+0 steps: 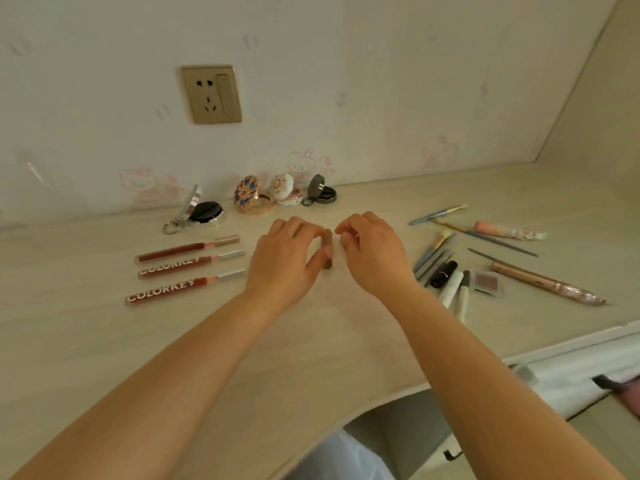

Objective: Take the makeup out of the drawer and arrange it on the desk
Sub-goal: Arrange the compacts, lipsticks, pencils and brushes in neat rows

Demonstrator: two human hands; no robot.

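**Hands meet over a small brown tube at mid-desk**

Nearest the person, an open drawer (571,368) showed at the lower right, below the edge of the pale desk (104,341). Further in, both forearms reached to the middle of the desk. The left hand (287,258) pinched a small brown tube (328,249) between thumb and curled fingers; the tube's long axis ran near to far. The right hand (372,251) was just beside it, fingers curled and holding nothing, though contact with the tube could not be told. To the left lay three red lip glosses (187,268) side by side, caps pointing right. To the right lay a loose scatter of brushes and pencils (450,268), overlapping at mixed angles. Beyond the hands, four open compacts (256,200) stood in a row against the wall, under a wall socket (211,95).
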